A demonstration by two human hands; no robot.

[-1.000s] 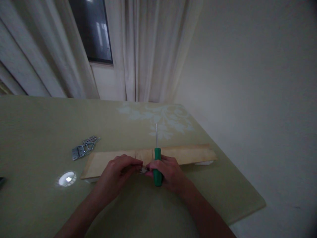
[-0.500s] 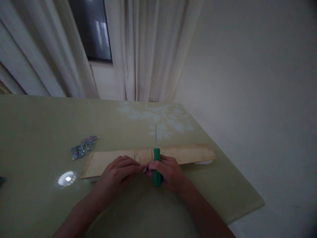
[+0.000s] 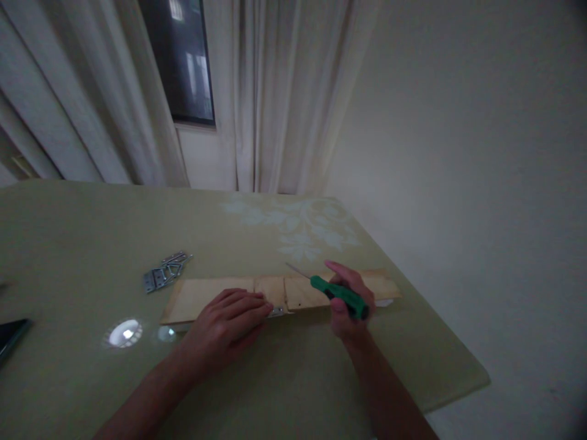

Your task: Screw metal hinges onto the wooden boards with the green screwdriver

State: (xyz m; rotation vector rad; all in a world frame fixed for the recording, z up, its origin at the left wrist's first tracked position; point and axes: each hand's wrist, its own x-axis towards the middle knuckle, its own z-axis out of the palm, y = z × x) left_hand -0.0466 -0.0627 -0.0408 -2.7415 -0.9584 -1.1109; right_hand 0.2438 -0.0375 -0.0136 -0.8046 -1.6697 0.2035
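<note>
A long pale wooden board (image 3: pixel 206 294) lies across the green table (image 3: pixel 92 244) near its front. My left hand (image 3: pixel 227 324) rests on the board's near edge, fingers stretched toward a small metal hinge (image 3: pixel 277 312) at the board's edge. My right hand (image 3: pixel 346 302) is closed around a green-handled screwdriver (image 3: pixel 337 294). The screwdriver lies tilted over the board, its thin shaft pointing up and to the left.
A small pile of metal hinges (image 3: pixel 164 274) lies on the table left of the board. A bright light reflection (image 3: pixel 123 333) shows on the tabletop. A dark flat object (image 3: pixel 11 336) sits at the left edge. The table ends at the right, by the wall.
My right hand has moved right, away from the hinge, and the screwdriver has tipped from pointing straight away to slanting left. The left hand's fingers have flattened out. The view has shifted slightly.
</note>
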